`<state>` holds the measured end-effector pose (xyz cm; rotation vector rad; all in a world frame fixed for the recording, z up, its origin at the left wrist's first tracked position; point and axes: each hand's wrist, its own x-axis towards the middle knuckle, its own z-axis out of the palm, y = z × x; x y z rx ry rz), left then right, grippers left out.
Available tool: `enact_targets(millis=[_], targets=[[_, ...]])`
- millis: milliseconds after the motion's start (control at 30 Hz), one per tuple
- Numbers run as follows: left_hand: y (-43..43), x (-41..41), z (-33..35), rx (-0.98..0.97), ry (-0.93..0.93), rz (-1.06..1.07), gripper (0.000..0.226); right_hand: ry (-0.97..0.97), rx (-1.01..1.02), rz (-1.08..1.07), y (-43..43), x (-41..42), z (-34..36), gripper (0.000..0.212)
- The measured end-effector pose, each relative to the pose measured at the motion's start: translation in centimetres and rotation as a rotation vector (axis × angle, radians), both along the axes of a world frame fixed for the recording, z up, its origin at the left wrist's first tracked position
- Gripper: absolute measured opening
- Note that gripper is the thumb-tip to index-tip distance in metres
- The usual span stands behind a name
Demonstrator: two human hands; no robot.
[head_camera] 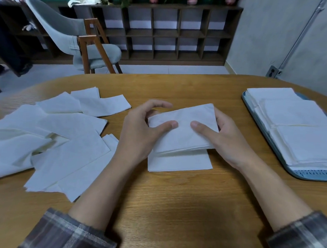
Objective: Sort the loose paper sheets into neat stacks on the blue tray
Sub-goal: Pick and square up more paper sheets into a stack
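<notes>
A bundle of sheets point(183, 132) is being held just above the middle of the desk point(173, 204), between the left hand point(137, 134) and the right hand point(226, 140). It is being gripped from its two short ends. Both thumbs are being pressed flat on the top face, and the remaining fingers point(160, 104) are being curled round the ends and underneath, so both hands are clamped on the paper. This two-ended hold is probably being used to square the edges, so that the bundle goes down as one neat block.

The bundle's long axis is running across the person, from hand to hand, with the right end swung slightly away towards the far side. Its layered edges are being shown along the near side, facing the person. A flat sheet point(179, 163) is lying on the desk directly beneath, partly covered by the bundle and squarer to the desk edge.

Loose sheets point(59, 137) are being left in an overlapping scatter on the left, near the left hand, presumably as the supply not yet sorted. The blue tray point(306, 174) is being kept on the right, well apart from the scatter, with finished stacks point(298, 129) packed side by side on it. From this, the task is judged to be well under way but far from done.
</notes>
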<state>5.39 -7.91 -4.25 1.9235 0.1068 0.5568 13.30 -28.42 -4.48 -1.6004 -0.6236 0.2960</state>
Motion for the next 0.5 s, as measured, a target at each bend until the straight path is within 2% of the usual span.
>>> enact_targets(millis=[100,167,233,300,333,433,500], targets=[[-0.1,0.1,-0.4,0.083,0.007,0.070,0.035,-0.037,0.001,-0.044,0.0,0.3,-0.1,0.021],[-0.1,0.3,-0.5,0.103,0.070,0.137,0.048,-0.019,0.055,-0.055,-0.1,0.7,-0.2,0.031],[-0.1,0.1,0.0,-0.056,0.199,0.091,0.063,0.098,0.202,-0.015,-0.3,1.0,0.1,0.044],[-0.3,-0.2,0.5,-0.323,0.278,-0.068,0.061,0.199,0.302,0.009,-0.4,1.0,0.2,0.054],[-0.4,-0.2,0.7,-0.391,0.278,-0.120,0.056,0.176,0.280,-0.019,-0.4,1.2,0.0,0.057],[-0.8,-0.3,0.7,-0.316,0.194,-0.055,0.050,0.048,0.094,-0.080,-0.4,1.5,-0.6,0.063],[-0.6,-0.1,0.2,-0.248,0.149,0.029,0.049,0.131,0.133,-0.013,-0.5,1.5,-0.4,0.061]])
